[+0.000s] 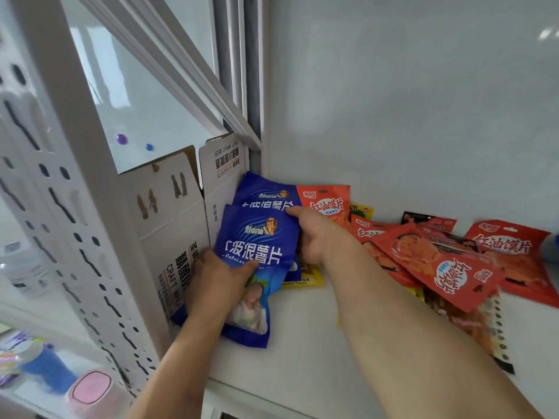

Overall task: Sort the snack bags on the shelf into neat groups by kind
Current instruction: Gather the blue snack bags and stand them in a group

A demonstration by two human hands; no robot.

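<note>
At the shelf's [302, 343] left end, against a white carton [178, 225], the left hand [216, 282] grips the front blue bag [257, 252], thumb across its face and fingers hidden behind it. Its label reads "DaBoLan" under large white Chinese characters, with a cartoon mascot above. The right hand [314, 234] holds the right edge of the second blue bag [266, 195] standing behind it, forefinger stretched along its printed title, the other fingers hidden. Two blue bags show in all. The carton reads "CRAFT WHEAT BEER", upside down on its flap. Right of the hands, red bags [438, 267] with white Chinese lettering lie overlapped toward the shelf's right edge; at least five show, one cut off by the frame. Yellow packets [305, 278] peek out beneath, mostly hidden.
</note>
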